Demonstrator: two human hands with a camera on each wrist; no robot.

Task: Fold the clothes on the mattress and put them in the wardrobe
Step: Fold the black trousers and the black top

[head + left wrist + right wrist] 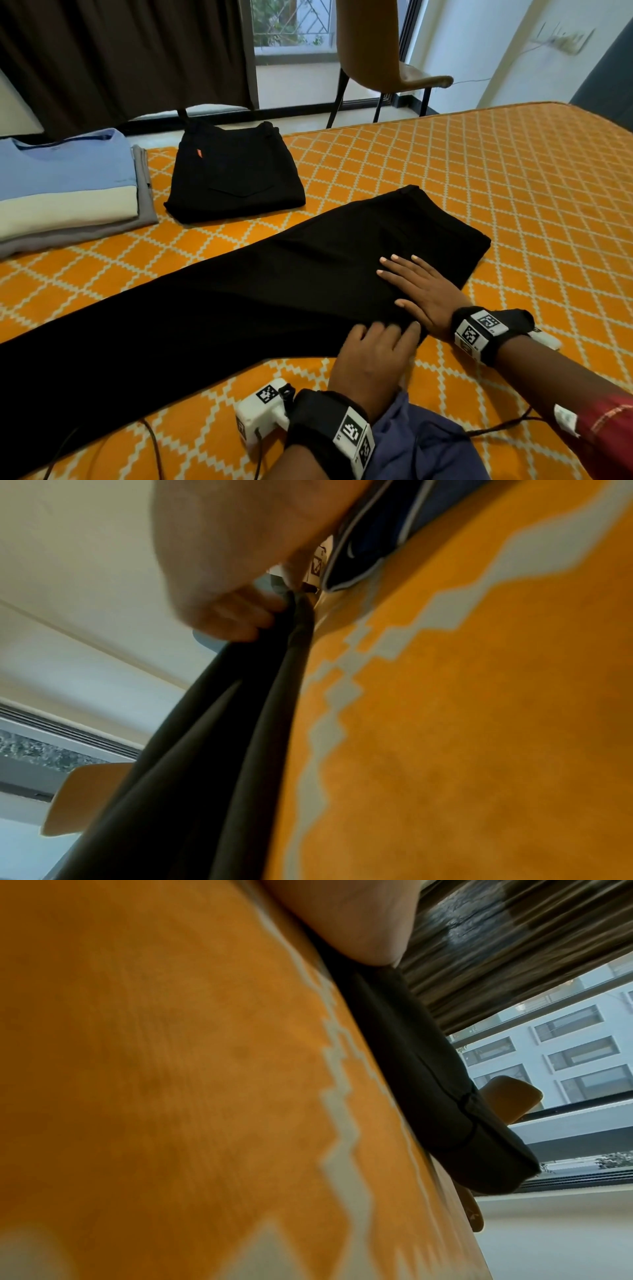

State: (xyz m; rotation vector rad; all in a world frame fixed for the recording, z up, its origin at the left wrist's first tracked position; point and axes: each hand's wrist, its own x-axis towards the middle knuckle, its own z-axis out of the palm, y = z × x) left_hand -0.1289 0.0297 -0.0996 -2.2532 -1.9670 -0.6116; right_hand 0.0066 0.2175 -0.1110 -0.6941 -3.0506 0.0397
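Observation:
Long black trousers [239,291] lie stretched across the orange patterned mattress [496,178], waist end to the right. My right hand [404,274] presses flat on the waist part with straight fingers. My left hand [387,330] is at the trousers' near edge beside it. In the left wrist view its fingers [236,618] curl around and pinch the black cloth [205,750]. The right wrist view shows only the heel of my right hand [359,920] on the dark cloth [428,1083].
Folded black jeans [236,171] and a stack of folded shirts [65,185] sit at the mattress's far left. A brown chair [383,44] stands beyond the far edge by the window. Blue cloth [421,445] lies near my left wrist.

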